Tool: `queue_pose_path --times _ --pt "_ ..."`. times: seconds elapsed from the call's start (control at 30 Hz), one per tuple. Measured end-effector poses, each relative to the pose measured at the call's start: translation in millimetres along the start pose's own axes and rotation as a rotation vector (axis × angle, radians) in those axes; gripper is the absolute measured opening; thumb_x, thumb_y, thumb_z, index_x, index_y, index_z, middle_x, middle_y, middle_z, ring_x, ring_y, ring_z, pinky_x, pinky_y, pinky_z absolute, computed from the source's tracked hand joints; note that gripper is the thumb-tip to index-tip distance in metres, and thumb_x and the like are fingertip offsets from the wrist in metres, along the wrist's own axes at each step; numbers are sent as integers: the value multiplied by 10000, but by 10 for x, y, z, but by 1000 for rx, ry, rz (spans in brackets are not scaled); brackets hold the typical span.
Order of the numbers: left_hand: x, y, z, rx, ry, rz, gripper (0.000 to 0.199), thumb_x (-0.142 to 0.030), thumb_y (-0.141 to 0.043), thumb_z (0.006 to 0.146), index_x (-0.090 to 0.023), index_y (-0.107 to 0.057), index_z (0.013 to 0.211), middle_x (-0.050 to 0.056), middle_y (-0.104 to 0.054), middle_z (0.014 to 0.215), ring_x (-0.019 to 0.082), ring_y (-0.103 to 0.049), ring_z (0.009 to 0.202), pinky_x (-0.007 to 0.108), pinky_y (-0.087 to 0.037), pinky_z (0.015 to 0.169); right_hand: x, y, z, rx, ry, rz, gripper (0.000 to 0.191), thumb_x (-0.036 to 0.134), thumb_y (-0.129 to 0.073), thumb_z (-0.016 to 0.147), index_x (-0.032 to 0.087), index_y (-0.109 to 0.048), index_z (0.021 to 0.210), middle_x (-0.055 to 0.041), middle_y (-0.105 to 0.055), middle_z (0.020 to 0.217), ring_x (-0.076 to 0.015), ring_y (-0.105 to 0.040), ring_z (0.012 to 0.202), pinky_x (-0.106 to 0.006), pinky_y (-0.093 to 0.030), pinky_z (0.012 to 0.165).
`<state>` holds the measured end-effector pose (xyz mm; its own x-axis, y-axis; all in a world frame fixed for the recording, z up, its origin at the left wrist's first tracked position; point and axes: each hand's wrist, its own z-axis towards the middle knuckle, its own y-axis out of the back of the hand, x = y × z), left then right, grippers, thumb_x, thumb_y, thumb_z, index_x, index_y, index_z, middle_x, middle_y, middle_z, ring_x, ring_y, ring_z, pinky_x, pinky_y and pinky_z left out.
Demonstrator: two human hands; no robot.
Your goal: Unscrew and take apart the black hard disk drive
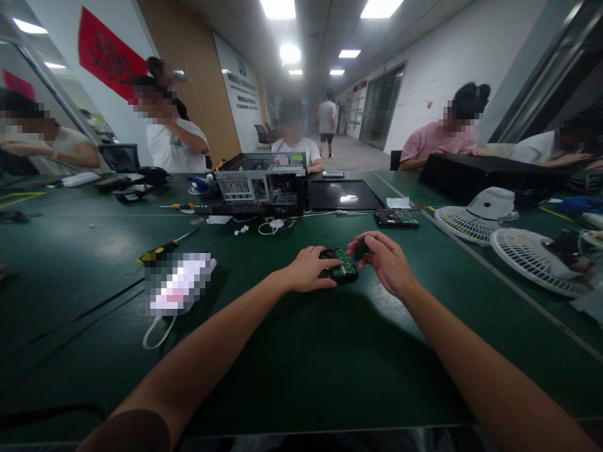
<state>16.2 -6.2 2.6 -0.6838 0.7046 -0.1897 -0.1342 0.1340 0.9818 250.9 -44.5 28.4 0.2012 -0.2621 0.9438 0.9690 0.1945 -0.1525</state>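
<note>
A dark green table (372,383) bears a small device with a green circuit board (347,267) at the left hand (308,270). Beyond the hands stand an open computer case (261,188) and a flat dark screen (346,194). Left of the left hand lie a screwdriver (160,252) and a blurred white thing (181,285), perhaps a phone. Right of the right hand (389,263) lie two white fan parts (534,257), with a large black box (490,179) farther off.

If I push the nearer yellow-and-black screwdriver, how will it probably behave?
The screwdriver will likely stay stiff, since its thin shaft looks straight and metallic. It may roll or swing round, because its long handle looks roundish. Its weight probably sits toward the handle, which is clearly thicker than the shaft.
</note>
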Motion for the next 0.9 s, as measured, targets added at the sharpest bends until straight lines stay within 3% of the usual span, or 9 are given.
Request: queue_pose_path --times 0.23,0.4,0.73,0.9 --pt "-2 2 0 8 8 -20 673 -693 -574 923 -458 -426 1536 92 -321 1603 421 -359 1417 584 -334 1136 -20 -13 6 -17 -13 53 321 483 -575 970 230 -710 1116 -93 -732 988 -233 -688 891 -314 -487 573" --pt "4 -6 1 7 4 -17 668 -692 -565 930 -464 -416 1539 97 -317 1597 420 -358 1418 583 -338 1133 -20 -13 8 -18 -5 74 347 425 -615 956 291 -672 1270 -68 -731 990 -228 -680 911 -314 -502 580" --pt "17 -18 1 -6 -11 5 655 -681 -565 936 -457 -425 1536 105 -338 1575 413 -385 1394 566 -352 1121 -45 9 14 -11 7 35 362 408 -669 934 285 -709 1272 -66 -715 997 -215 -666 916 -286 -525 580" --pt "19 -22 -2 -15 -14 -1 654 -680 -564 936 -453 -430 1534 107 -349 1566 414 -390 1387 565 -357 1116 -34 5 8 -10 19 -22 281 400 -696 918 263 -757 1156 -64 -699 970 -210 -650 921 -279 -538 598"
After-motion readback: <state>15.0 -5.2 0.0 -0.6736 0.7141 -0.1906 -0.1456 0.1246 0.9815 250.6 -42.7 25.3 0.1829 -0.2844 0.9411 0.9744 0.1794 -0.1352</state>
